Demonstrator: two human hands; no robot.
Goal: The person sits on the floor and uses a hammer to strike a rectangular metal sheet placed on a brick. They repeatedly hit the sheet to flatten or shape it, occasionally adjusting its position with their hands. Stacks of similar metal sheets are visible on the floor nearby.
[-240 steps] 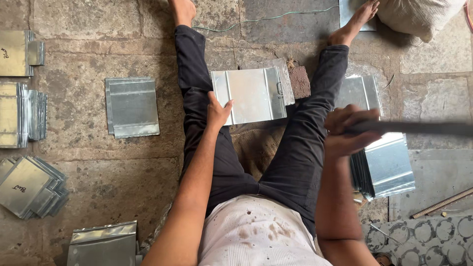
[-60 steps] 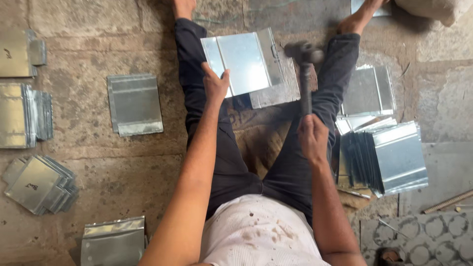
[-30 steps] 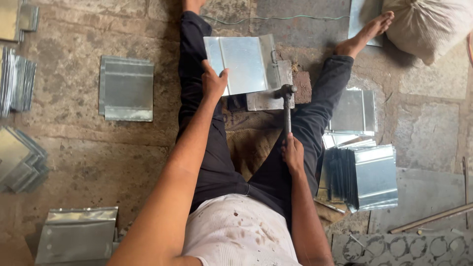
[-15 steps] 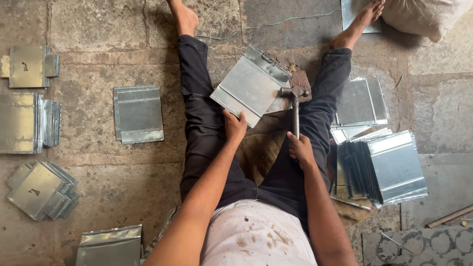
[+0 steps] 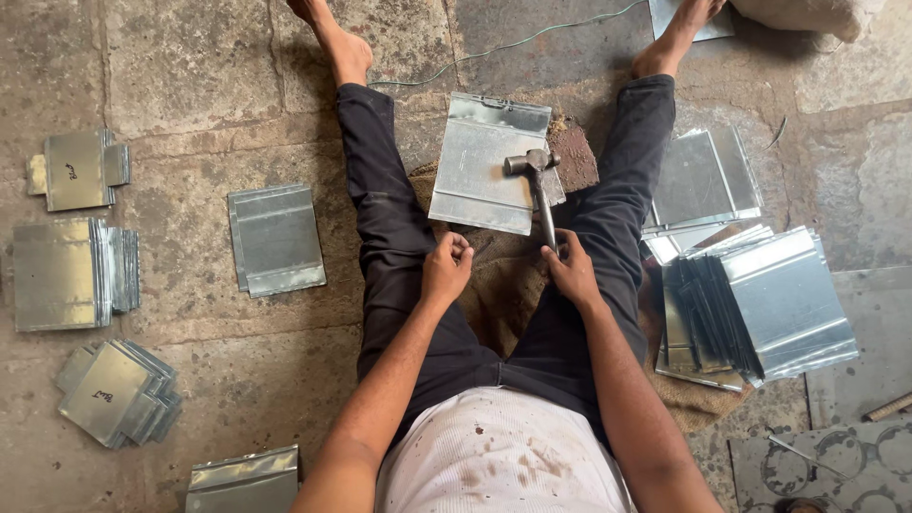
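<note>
A shiny rectangular metal sheet [image 5: 480, 176] with folded edges lies flat on the floor between my outstretched legs. A hammer [image 5: 538, 185] rests on it, its steel head on the sheet's right side and its handle pointing back at me. My right hand [image 5: 573, 273] grips the near end of that handle. My left hand [image 5: 446, 266] is curled into a loose fist just short of the sheet's near edge, with nothing visible in it. A brown block [image 5: 574, 157] sits under the sheet's right edge.
A fanned stack of metal sheets [image 5: 760, 304] lies by my right leg. A single sheet [image 5: 275, 237] lies left of my left leg, and further stacks [image 5: 66, 275] stand at the far left. A green wire [image 5: 513, 43] runs between my feet. Burlap [image 5: 499, 285] covers the floor under me.
The sheet was tilted up in my left hand; now it lies flat and that hand has let go. The hammer head has come down onto the sheet.
</note>
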